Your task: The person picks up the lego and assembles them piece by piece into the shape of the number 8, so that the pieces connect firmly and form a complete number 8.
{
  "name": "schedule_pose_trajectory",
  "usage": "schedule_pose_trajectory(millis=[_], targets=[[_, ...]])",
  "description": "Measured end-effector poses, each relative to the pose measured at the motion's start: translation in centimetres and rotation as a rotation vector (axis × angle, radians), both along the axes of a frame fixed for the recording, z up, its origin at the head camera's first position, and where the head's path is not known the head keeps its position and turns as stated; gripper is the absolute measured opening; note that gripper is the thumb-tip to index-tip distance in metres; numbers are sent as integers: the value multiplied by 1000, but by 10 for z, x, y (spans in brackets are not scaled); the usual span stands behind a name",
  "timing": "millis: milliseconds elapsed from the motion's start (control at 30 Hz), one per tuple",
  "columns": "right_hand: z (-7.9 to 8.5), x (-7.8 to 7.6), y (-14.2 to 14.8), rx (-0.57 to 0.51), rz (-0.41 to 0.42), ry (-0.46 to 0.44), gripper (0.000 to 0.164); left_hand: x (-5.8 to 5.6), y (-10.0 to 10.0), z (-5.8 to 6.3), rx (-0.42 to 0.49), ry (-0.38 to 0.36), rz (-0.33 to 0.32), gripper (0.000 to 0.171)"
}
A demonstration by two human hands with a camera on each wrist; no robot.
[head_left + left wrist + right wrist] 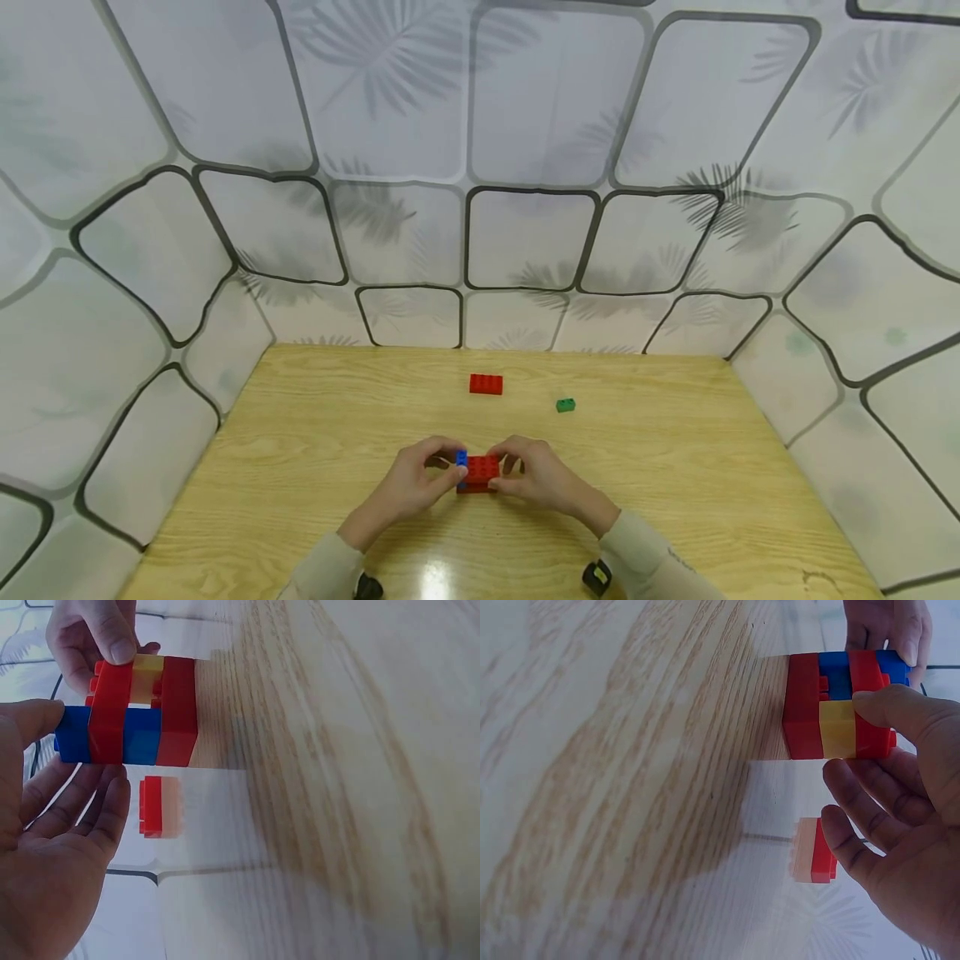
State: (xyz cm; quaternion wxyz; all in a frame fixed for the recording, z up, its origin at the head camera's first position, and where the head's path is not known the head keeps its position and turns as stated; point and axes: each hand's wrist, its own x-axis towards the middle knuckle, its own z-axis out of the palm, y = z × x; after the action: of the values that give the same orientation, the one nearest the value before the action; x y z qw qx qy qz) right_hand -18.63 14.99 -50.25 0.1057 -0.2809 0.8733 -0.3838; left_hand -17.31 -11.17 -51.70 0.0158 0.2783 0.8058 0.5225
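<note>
A small stack of toy building bricks stands on the wooden table between both hands. Its base is a red brick (pixel 178 712), which carries a blue brick (pixel 141 736) at one end and a yellow brick (pixel 836 729) at the other. An upper red brick (pixel 483 468) bridges these two. On its left end sits a top blue brick (pixel 73 735), which my left hand (pixel 408 479) pinches, thumb on the near side. My right hand (pixel 543 477) grips the right end of the upper red brick, its thumb against the near side.
Behind the stack lies a loose red brick (pixel 486 384), with a small green brick (pixel 566 405) to its right. A patterned white covering (pixel 525 237) rises along the back and sides of the table (pixel 337 400).
</note>
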Motion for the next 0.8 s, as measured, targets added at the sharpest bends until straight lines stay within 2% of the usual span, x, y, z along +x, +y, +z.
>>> schedule_pose_trajectory(millis=[167,800], targets=[[0,-1,0,-9,0,4,33,-1,1,5,-26,39,-8,34],[-1,0,1,-10,10,6,34,0,-1,4,-63,-23,10,42]])
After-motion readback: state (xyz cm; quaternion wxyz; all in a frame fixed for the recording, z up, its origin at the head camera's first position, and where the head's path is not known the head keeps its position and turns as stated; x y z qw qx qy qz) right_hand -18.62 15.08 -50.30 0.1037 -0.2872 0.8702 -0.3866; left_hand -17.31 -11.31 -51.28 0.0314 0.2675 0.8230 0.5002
